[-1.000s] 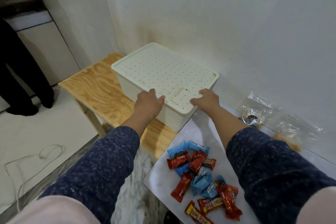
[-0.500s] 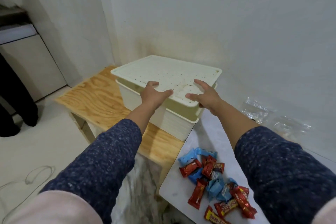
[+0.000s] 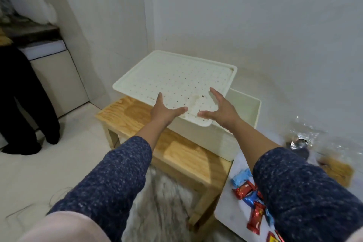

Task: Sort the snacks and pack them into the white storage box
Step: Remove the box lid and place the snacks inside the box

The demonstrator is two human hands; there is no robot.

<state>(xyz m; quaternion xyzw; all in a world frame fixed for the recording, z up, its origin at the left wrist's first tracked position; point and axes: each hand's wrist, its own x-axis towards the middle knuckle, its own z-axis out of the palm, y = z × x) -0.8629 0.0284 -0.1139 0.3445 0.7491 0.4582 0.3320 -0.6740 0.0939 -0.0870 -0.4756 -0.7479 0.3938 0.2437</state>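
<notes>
The white storage box [image 3: 247, 108] stands on a wooden bench [image 3: 177, 154] against the wall, its right part uncovered. Its perforated white lid [image 3: 176, 76] is raised above it and shifted left. My left hand [image 3: 163, 112] holds the lid's near edge, thumb and one finger on top. My right hand [image 3: 224, 110] holds the lid's near right corner the same way. Red, blue and yellow wrapped snacks [image 3: 249, 200] lie in a pile on a white table [image 3: 225, 214] at the lower right, partly hidden by my right sleeve.
Clear plastic bags [image 3: 314, 139] lie on the white table near the wall. A person in dark trousers [image 3: 23, 104] stands at the far left by a low cabinet [image 3: 59, 76]. A pale rug [image 3: 163, 202] lies below the bench.
The lid has come off the box: it rose at its near edge, and is now carried up and to the left, which uncovers the box's right side. Both hands moved with it.
</notes>
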